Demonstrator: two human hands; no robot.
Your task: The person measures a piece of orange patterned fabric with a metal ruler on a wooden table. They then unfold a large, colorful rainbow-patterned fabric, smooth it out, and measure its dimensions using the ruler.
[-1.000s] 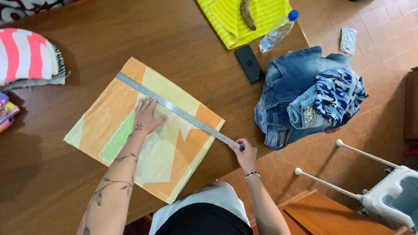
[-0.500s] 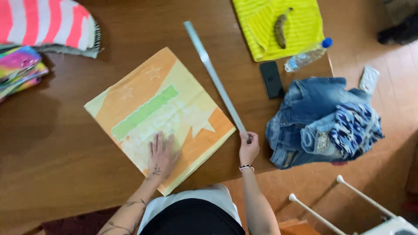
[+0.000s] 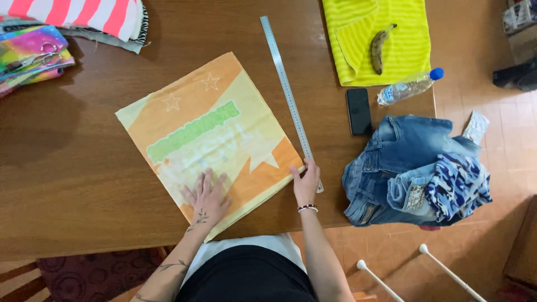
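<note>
Brown wood grain covers the worktop, seen from above, with tiled floor off to the right. Nearest the body, the left hand lies flat with fingers spread on the near edge of an orange-and-yellow cloth, pressing it down and gripping nothing. Just beside it, the right hand rests at the cloth's near right corner, fingers loosely together over the near end of a long metal ruler; whether it pinches the ruler or only presses on it cannot be told. A beaded bracelet circles that wrist. The cloth lies flat and turned at an angle, with a green band across its middle and two pale stars near its far edge. The ruler runs away from the hand along the cloth's right side toward the far edge of the worktop. To the right, a heap of jeans with a blue patterned piece on top hangs over the worktop's corner. Beyond it lie a black phone and a plastic bottle on its side, near each other. Farther off, a banana sits on a yellow towel. At the far left are bright folded fabrics and a pink-and-white striped one.
</note>
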